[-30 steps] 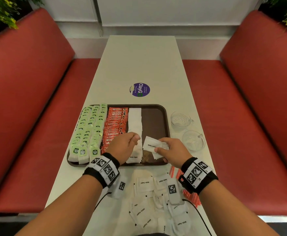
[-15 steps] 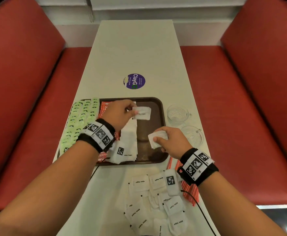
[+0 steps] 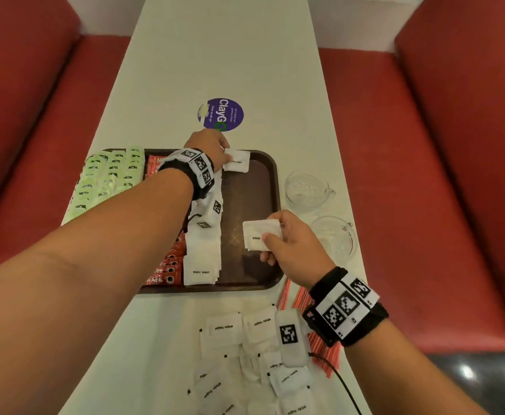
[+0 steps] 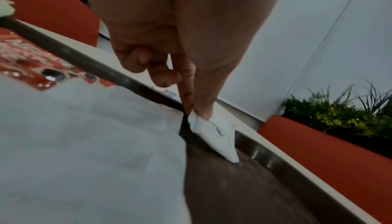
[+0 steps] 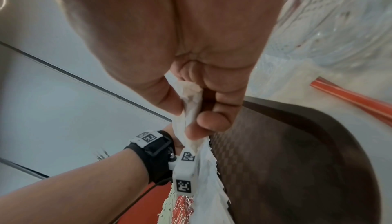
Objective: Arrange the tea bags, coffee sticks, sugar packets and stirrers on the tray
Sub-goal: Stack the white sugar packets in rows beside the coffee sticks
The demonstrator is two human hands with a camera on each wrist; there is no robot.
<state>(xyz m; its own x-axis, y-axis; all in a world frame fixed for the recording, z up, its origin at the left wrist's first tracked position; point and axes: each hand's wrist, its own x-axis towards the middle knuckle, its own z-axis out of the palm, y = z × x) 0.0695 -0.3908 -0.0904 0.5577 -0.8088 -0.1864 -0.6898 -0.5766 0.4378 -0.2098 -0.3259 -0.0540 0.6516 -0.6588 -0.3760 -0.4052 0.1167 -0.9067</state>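
Note:
A brown tray (image 3: 270,187) holds green tea bags (image 3: 107,178) on its left, red coffee sticks (image 3: 167,265), then a column of white sugar packets (image 3: 203,253). My left hand (image 3: 212,145) pinches one sugar packet (image 3: 237,160) (image 4: 218,137) by its corner at the tray's far edge; its low end touches the tray floor. My right hand (image 3: 287,244) (image 5: 191,115) grips a small bunch of sugar packets (image 3: 258,235) above the bare right part of the tray. Loose sugar packets (image 3: 245,354) lie on the table in front of the tray. Red stirrers (image 3: 320,339) lie under my right wrist.
Two clear glass cups (image 3: 306,190) (image 3: 335,238) stand on the white table (image 3: 215,55) right of the tray. A purple round sticker (image 3: 221,113) lies beyond the tray. Red bench seats (image 3: 425,175) flank the table on both sides.
My left hand took one sugar packet from the right hand and carried it up to the tray's far edge. The right hand stayed near the tray's right side, holding its packets.

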